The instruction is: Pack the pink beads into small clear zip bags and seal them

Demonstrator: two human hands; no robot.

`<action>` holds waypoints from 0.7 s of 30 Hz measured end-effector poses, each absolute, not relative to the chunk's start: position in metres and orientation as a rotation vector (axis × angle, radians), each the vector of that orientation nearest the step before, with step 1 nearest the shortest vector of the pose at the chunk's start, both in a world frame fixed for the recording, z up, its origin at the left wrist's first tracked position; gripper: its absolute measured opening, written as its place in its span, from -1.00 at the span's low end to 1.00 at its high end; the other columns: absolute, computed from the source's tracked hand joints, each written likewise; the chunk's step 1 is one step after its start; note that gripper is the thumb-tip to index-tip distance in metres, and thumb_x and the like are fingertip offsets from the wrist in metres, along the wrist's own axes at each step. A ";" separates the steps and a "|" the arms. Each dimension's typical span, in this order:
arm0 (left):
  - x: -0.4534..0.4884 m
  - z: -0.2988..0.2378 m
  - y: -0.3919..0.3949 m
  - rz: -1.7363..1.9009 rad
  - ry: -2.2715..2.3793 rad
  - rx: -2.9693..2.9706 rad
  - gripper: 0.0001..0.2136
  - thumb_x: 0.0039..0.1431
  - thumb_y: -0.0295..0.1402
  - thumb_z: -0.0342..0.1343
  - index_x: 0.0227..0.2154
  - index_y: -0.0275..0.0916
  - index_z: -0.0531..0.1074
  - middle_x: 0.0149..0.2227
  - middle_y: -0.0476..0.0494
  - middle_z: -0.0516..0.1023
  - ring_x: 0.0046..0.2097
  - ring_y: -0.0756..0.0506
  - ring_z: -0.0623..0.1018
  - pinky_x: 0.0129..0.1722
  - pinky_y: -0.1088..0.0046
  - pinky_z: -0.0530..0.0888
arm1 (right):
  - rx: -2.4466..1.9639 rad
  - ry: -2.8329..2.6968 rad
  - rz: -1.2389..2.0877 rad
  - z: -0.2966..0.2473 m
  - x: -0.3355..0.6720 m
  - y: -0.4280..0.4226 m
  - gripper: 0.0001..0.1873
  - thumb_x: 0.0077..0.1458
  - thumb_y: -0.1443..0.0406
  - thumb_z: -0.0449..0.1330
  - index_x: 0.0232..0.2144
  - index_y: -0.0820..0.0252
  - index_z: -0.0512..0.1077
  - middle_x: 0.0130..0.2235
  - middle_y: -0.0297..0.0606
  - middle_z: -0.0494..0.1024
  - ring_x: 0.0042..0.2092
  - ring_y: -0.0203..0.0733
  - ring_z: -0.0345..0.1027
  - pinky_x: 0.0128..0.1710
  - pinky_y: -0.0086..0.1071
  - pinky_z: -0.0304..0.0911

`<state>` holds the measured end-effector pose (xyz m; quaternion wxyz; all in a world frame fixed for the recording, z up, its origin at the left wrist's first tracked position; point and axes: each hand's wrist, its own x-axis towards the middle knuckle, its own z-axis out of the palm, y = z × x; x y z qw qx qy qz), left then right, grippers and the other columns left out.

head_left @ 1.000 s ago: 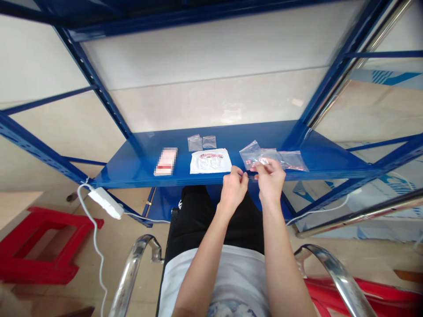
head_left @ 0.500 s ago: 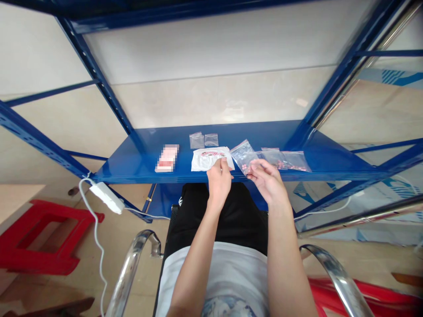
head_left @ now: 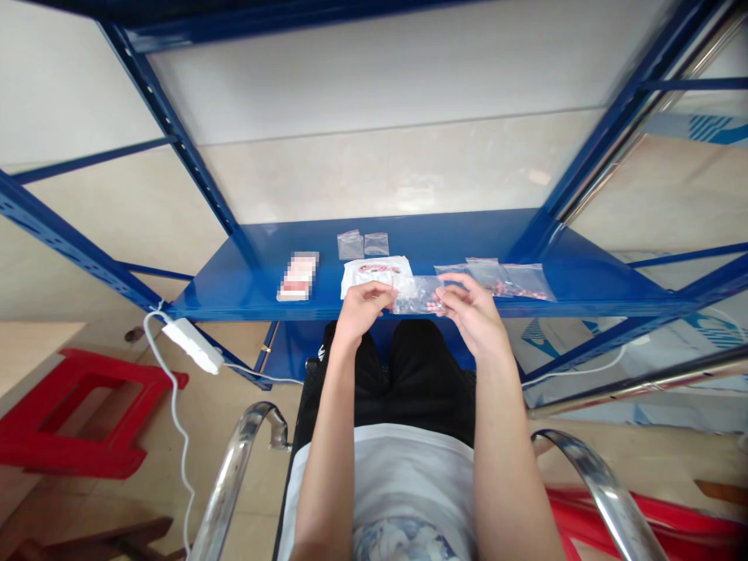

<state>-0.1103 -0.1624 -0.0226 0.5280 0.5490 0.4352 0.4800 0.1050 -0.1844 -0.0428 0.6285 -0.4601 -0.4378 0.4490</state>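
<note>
Both hands hold one small clear zip bag (head_left: 417,295) with pink bits in it, stretched sideways above the front edge of the blue shelf (head_left: 245,288). My left hand (head_left: 361,308) pinches the bag's left end. My right hand (head_left: 473,315) pinches its right end. Just behind the bag lies a white packet with a red print (head_left: 374,273). Several more clear bags with pink contents (head_left: 514,280) lie to the right of my right hand.
Two small empty clear bags (head_left: 362,245) lie further back on the shelf, and a pink box (head_left: 298,276) lies to the left. A white power strip (head_left: 192,346) hangs at the shelf's left corner. A red stool (head_left: 70,413) stands on the floor; chrome chair arms (head_left: 234,475) flank me.
My left hand left the bag, reached toward the white packet, then came back. The bag has turned from upright in my right hand to lying sideways between both hands.
</note>
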 end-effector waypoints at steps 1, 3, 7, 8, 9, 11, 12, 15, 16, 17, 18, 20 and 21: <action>-0.112 -0.021 -0.164 1.140 1.012 1.292 -0.76 0.02 -0.19 0.42 -0.36 -0.26 0.64 -0.46 -0.03 0.60 -0.39 -0.01 0.55 -0.39 0.53 0.41 | -1.059 -0.996 1.017 -0.043 0.105 -0.184 -0.43 -0.13 0.05 0.56 -0.08 0.04 0.52 -0.42 -0.44 0.58 -0.41 -0.22 0.47 -0.41 -0.37 0.41; -0.114 -0.018 -0.166 1.142 0.949 1.249 -0.71 -0.02 -0.14 0.46 -0.37 -0.26 0.63 -0.45 -0.04 0.60 -0.39 0.00 0.55 -0.39 0.54 0.40 | -1.067 -0.989 1.016 -0.043 0.103 -0.184 -0.39 -0.09 0.00 0.54 -0.02 0.02 0.50 -0.35 -0.38 0.64 -0.35 -0.18 0.55 -0.35 -0.34 0.45; -0.110 -0.016 -0.169 1.145 0.838 1.227 -0.64 -0.04 -0.08 0.51 -0.38 -0.27 0.59 -0.45 -0.04 0.60 -0.39 0.01 0.55 -0.41 0.56 0.38 | -1.079 -1.029 1.015 -0.040 0.100 -0.186 -0.40 -0.01 -0.06 0.50 0.01 0.01 0.50 -0.15 -0.26 0.70 -0.14 -0.07 0.64 -0.19 -0.26 0.52; -0.108 -0.016 -0.170 1.139 0.817 1.229 -0.63 -0.04 -0.08 0.51 -0.38 -0.27 0.58 -0.44 -0.05 0.60 -0.38 0.01 0.55 -0.41 0.56 0.37 | -1.095 -1.050 0.983 -0.037 0.099 -0.186 -0.43 0.00 -0.07 0.49 -0.02 0.02 0.53 -0.12 -0.24 0.69 -0.10 -0.05 0.64 -0.17 -0.26 0.52; -0.106 -0.016 -0.170 1.133 0.801 1.232 -0.62 -0.04 -0.07 0.51 -0.38 -0.27 0.57 -0.44 -0.05 0.61 -0.38 0.01 0.56 -0.42 0.56 0.37 | -1.114 -1.080 0.942 -0.035 0.098 -0.187 -0.47 0.01 -0.07 0.49 -0.07 0.03 0.55 -0.11 -0.22 0.69 -0.07 -0.03 0.63 -0.18 -0.27 0.51; -0.101 -0.016 -0.170 1.126 0.781 1.240 -0.61 -0.03 -0.05 0.51 -0.38 -0.27 0.56 -0.45 -0.05 0.60 -0.39 0.01 0.56 -0.42 0.56 0.36 | -1.139 -1.165 0.864 -0.028 0.095 -0.190 -0.56 0.06 -0.07 0.46 -0.17 0.07 0.59 -0.12 -0.20 0.68 -0.10 -0.03 0.61 -0.25 -0.31 0.47; -0.099 -0.016 -0.171 1.124 0.775 1.247 -0.60 -0.03 -0.04 0.51 -0.38 -0.26 0.55 -0.46 -0.04 0.59 -0.39 0.01 0.55 -0.42 0.55 0.36 | -1.140 -1.217 0.841 -0.024 0.093 -0.192 -0.59 0.10 -0.07 0.44 -0.21 0.08 0.59 -0.15 -0.20 0.68 -0.15 -0.04 0.61 -0.29 -0.33 0.44; -0.094 -0.016 -0.172 1.126 0.757 1.272 -0.58 -0.02 0.00 0.50 -0.40 -0.26 0.54 -0.48 -0.03 0.56 -0.41 0.02 0.53 -0.41 0.53 0.37 | -1.100 -1.379 0.815 -0.013 0.086 -0.198 -0.67 0.19 -0.02 0.39 -0.26 0.10 0.61 -0.26 -0.24 0.66 -0.26 -0.09 0.57 -0.32 -0.33 0.41; -0.093 -0.016 -0.172 1.130 0.755 1.280 -0.57 -0.01 0.01 0.50 -0.40 -0.27 0.55 -0.47 -0.04 0.56 -0.41 0.02 0.53 -0.41 0.53 0.37 | -1.084 -1.419 0.807 -0.010 0.083 -0.200 -0.68 0.20 -0.01 0.39 -0.27 0.10 0.62 -0.28 -0.25 0.66 -0.27 -0.10 0.56 -0.30 -0.32 0.42; -0.093 -0.015 -0.173 1.134 0.756 1.287 -0.56 -0.01 0.02 0.50 -0.40 -0.27 0.55 -0.47 -0.04 0.57 -0.40 0.01 0.53 -0.41 0.53 0.37 | -1.067 -1.446 0.802 -0.008 0.081 -0.201 -0.70 0.20 0.00 0.39 -0.28 0.10 0.62 -0.29 -0.25 0.66 -0.27 -0.10 0.56 -0.27 -0.30 0.44; -0.093 -0.014 -0.173 1.139 0.759 1.291 -0.56 -0.01 0.03 0.50 -0.40 -0.27 0.56 -0.47 -0.05 0.57 -0.39 0.01 0.54 -0.41 0.53 0.37 | -1.051 -1.460 0.801 -0.006 0.079 -0.202 -0.70 0.20 0.01 0.39 -0.29 0.10 0.63 -0.29 -0.25 0.66 -0.26 -0.10 0.56 -0.25 -0.29 0.46; -0.095 -0.012 -0.174 1.143 0.766 1.298 -0.55 -0.01 0.05 0.50 -0.39 -0.27 0.56 -0.46 -0.06 0.58 -0.38 0.00 0.54 -0.41 0.53 0.37 | -1.027 -1.467 0.819 -0.005 0.077 -0.203 -0.70 0.20 0.00 0.39 -0.29 0.10 0.63 -0.28 -0.24 0.68 -0.25 -0.08 0.56 -0.24 -0.26 0.49; -0.096 -0.012 -0.174 1.145 0.765 1.300 -0.55 -0.01 0.05 0.50 -0.40 -0.26 0.57 -0.45 -0.06 0.58 -0.39 0.00 0.54 -0.41 0.52 0.37 | -1.017 -1.466 0.834 -0.004 0.077 -0.204 -0.69 0.19 -0.01 0.40 -0.28 0.10 0.64 -0.27 -0.24 0.68 -0.25 -0.08 0.57 -0.24 -0.26 0.50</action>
